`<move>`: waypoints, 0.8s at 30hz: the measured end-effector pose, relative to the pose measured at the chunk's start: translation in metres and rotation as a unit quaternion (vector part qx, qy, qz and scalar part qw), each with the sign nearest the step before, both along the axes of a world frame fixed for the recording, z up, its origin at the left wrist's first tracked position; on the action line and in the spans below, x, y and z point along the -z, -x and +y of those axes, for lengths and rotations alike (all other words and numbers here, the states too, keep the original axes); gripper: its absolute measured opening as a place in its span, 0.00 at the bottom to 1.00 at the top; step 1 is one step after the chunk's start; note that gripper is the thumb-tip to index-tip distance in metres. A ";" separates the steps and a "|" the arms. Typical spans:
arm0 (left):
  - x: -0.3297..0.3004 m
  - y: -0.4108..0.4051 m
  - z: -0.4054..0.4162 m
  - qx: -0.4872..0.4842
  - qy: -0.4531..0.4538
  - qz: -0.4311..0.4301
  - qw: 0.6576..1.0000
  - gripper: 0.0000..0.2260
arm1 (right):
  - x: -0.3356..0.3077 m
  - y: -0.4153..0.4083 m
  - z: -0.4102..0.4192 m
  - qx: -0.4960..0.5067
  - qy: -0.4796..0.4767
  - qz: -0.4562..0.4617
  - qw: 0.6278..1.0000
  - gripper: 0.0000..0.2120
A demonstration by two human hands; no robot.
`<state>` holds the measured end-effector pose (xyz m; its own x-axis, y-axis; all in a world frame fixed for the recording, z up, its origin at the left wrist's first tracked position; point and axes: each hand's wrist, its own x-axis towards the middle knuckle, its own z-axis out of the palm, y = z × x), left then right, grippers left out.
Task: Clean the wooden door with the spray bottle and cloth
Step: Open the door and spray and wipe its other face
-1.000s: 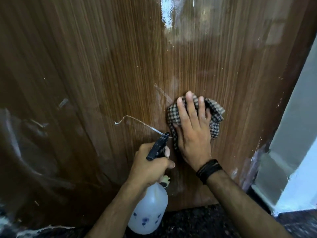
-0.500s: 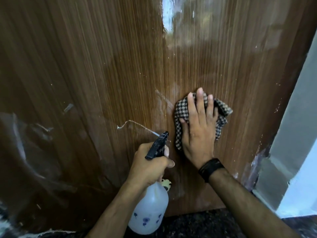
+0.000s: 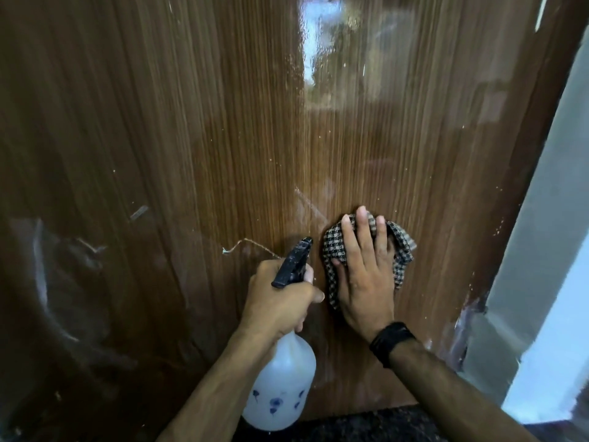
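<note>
Right hand flat, fingers straight, pressing checkered cloth against lower wooden door. Left hand curled round neck of spray bottle, black nozzle pointing at door, just beside cloth. Versus half second ago: cloth and right hand shifted lower on door; bottle hand much the same. Bottle translucent white, contents not discernible. Black band on right wrist.

Pale grey door frame running up the right side, brighter white wall beyond it at lower right, dark speckled stone floor along the near bottom edge
</note>
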<state>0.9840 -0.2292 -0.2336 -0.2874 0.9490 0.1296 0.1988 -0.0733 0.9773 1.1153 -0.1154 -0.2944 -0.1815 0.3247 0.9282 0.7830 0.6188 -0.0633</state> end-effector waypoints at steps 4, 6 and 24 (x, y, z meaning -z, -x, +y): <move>-0.008 0.002 0.001 -0.007 -0.019 0.011 1.000 0.12 | -0.063 0.009 -0.001 -0.038 -0.040 -0.024 0.998 0.27; -0.015 0.003 0.001 -0.002 -0.023 -0.006 1.000 0.10 | -0.098 0.021 -0.001 -0.035 -0.062 -0.023 0.997 0.26; 0.002 0.028 -0.017 -0.033 -0.005 -0.055 0.998 0.10 | -0.085 0.034 -0.007 -0.023 -0.030 0.009 0.999 0.27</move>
<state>0.9563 -0.2459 -0.2359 -0.3622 0.9263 0.1037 0.0956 -0.0737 0.9927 1.0816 -0.1226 -0.2097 -0.1786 0.2603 0.9489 0.7530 0.6569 -0.0385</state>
